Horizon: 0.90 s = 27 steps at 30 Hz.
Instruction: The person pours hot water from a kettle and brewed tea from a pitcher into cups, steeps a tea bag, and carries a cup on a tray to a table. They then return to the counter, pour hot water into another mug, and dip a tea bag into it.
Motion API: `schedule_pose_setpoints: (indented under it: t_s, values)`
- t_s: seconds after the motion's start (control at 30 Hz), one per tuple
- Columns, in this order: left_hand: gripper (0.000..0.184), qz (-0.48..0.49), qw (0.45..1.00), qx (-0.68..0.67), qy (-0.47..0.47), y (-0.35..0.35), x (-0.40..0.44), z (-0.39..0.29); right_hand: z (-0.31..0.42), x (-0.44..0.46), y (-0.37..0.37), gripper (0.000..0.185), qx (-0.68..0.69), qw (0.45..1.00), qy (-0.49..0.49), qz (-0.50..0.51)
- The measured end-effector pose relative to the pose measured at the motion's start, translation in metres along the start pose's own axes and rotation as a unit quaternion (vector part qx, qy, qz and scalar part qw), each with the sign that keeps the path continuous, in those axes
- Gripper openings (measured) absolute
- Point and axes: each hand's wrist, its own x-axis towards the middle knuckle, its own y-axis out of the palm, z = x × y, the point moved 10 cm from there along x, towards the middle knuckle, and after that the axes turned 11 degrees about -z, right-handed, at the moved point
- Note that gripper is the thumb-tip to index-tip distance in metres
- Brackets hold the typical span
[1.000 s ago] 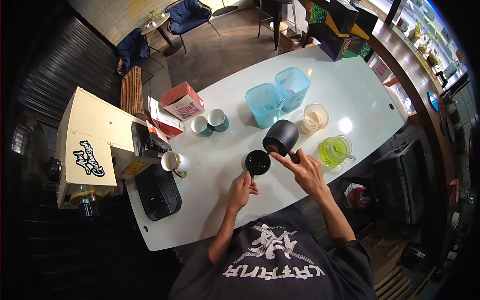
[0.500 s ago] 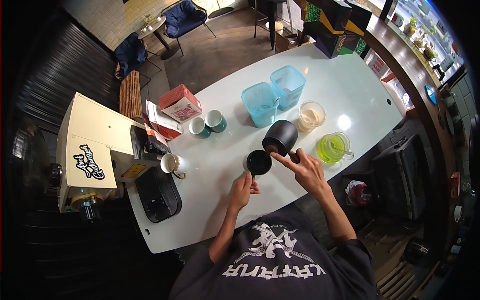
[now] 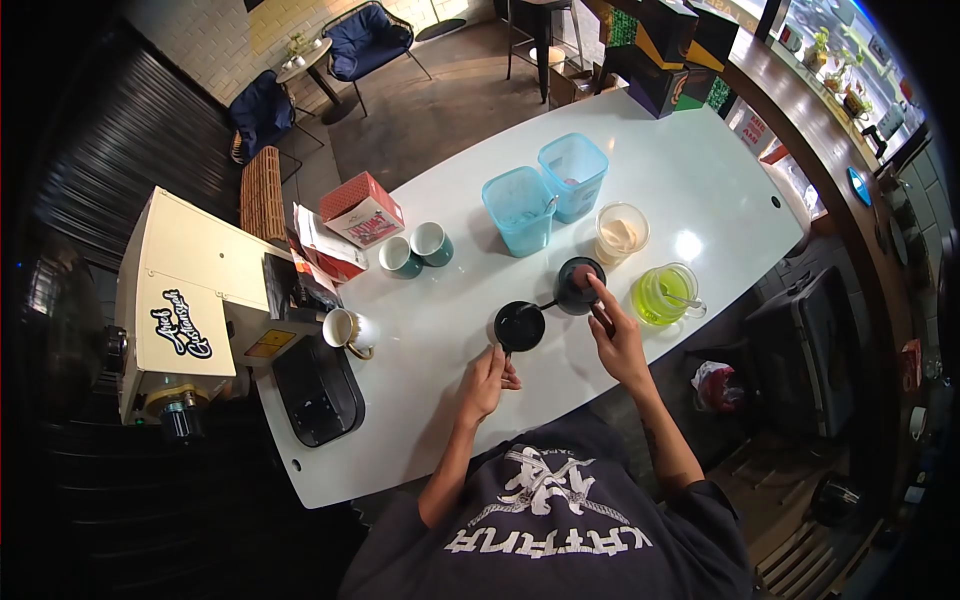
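Observation:
My left hand (image 3: 487, 382) is closed on the short handle of a round black cup (image 3: 519, 328), held level with its open top facing up. Just to the right, my right hand (image 3: 617, 338) grips a black pot (image 3: 576, 297) by its side handle, the index finger reaching over its top. A thin dark spout-like part reaches from the pot to the rim of the cup. The inside of the cup looks dark, so I cannot tell what is in it. A glass cup of green liquid (image 3: 660, 297) stands right of my right hand.
Two blue containers (image 3: 518, 225) and a tub of pale stuff (image 3: 620, 232) stand beyond the pot on the white table (image 3: 440, 330). Two teal cups (image 3: 432, 245), a red box (image 3: 362, 208), a white mug (image 3: 347, 330) and a cream-coloured machine (image 3: 180, 270) are at left.
The black pot has tipped back from a strong tilt to a more upright pose, moving slightly right and toward me with my right hand. The left hand and cup have hardly moved.

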Motion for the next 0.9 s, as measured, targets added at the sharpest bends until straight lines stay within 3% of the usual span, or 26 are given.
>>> schedule_pose_setpoints:
  t_s: [0.07,0.17,0.73,0.9]
  values:
    - [0.046,0.002,1.0,-0.003,0.001,0.0,-0.002,-0.003,-0.009,-0.001,-0.001,0.066,0.085,0.996,0.024,-0.025]
    - [0.045,-0.006,1.0,-0.011,0.005,-0.002,-0.004,-0.003,-0.036,-0.006,0.004,0.065,0.095,0.988,0.121,0.006]
    - [0.047,-0.143,0.987,-0.068,-0.006,-0.009,-0.071,-0.001,-0.027,0.015,0.038,0.073,0.013,0.999,-0.017,0.032]
    - [0.044,-0.118,0.991,-0.063,-0.01,-0.002,-0.091,-0.008,-0.021,0.017,0.041,0.077,0.028,0.999,-0.038,0.019]
